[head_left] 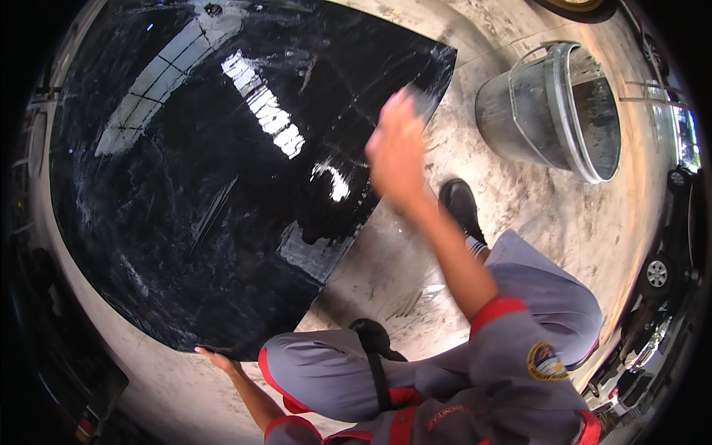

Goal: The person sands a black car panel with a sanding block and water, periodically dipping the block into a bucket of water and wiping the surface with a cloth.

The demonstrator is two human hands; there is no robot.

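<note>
A large, glossy black car hood (170,215) with wet streaks and whitish smears fills the left and middle. Over its right edge my right hand (399,152) is raised, smeared by motion, its fingers closed around a small greyish pad-like thing (424,102) that is too blurred to name. At the hood's near-left edge, my left hand (217,360) grips the rim; some of its fingers are hidden there.
A worn grey bucket (512,111) with a wire handle lies tipped toward the right on the stained concrete floor (415,259). My dark shoe (461,208) stands between hood and bucket. Parked vehicles (656,274) line the right rim, and a wheel (582,6) shows at the top.
</note>
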